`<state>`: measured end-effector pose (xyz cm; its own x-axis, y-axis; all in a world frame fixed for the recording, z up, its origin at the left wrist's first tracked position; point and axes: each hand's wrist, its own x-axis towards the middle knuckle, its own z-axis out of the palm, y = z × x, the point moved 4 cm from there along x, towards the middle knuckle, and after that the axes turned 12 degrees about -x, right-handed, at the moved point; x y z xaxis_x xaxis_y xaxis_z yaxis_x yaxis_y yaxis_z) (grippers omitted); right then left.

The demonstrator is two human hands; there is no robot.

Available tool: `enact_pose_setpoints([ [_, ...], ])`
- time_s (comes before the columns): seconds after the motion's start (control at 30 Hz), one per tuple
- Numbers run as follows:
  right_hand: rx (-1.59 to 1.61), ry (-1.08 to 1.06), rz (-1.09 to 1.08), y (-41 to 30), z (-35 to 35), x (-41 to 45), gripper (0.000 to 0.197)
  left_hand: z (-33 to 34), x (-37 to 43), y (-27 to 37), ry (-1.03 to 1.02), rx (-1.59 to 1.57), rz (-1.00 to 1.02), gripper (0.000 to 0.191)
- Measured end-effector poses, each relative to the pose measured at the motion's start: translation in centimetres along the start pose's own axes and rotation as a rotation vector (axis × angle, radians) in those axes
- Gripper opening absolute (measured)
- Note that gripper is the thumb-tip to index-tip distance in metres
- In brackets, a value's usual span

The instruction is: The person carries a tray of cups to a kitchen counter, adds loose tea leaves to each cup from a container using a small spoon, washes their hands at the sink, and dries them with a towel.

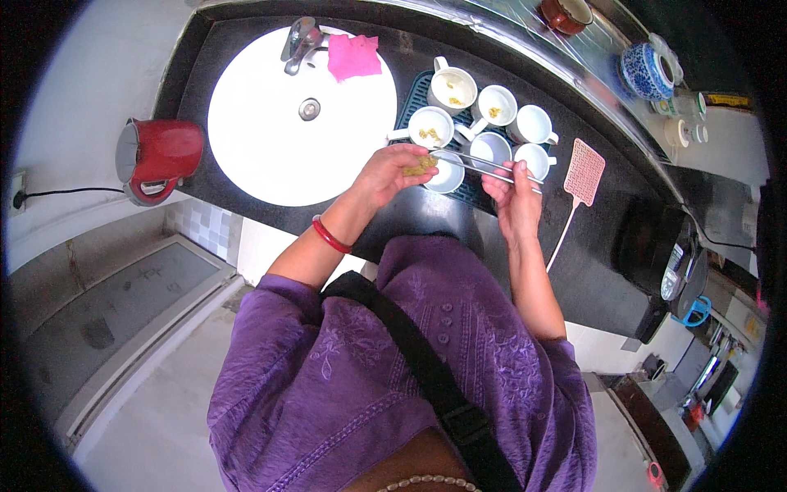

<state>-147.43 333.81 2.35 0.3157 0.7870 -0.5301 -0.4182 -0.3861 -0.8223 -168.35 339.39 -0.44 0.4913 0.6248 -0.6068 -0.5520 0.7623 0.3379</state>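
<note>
My left hand [393, 174] holds a clump of yellowish dried plant bits [422, 165] over the edge of the counter by the sink. A pair of metal chopsticks [476, 163] is in my right hand [516, 197], their tips at the clump. Several white mugs stand close together on a dark green slatted tray [413, 98]. Yellowish pieces lie in the back left mug [452, 87], the mug beside it [494, 106] and the left mug [430, 127]. The mug at the back right [533, 124] shows no such pieces. The front mug [445, 173] is partly hidden by my left hand.
Left of the tray is a round white sink [264, 123] with a metal faucet [301, 46] and a pink cloth [355, 56]. A red electric kettle [166, 154] stands at the far left. A pink fly swatter [584, 172] lies right of the mugs, before a black appliance [652, 252].
</note>
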Motion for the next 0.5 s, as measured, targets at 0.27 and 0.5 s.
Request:
enact_pose_setpoints([
  [0.27, -0.067, 0.023, -0.002, 2.4, -1.1, -1.1, 0.030, -0.2, 0.2, -1.2, 0.004, 0.032, -0.070, 0.018],
  [0.5, 0.006, 0.056, -0.019, 3.4, -2.0, -0.9, 0.029, -0.4, 0.4, -1.5, 0.085, 0.183, -0.084, 0.018],
])
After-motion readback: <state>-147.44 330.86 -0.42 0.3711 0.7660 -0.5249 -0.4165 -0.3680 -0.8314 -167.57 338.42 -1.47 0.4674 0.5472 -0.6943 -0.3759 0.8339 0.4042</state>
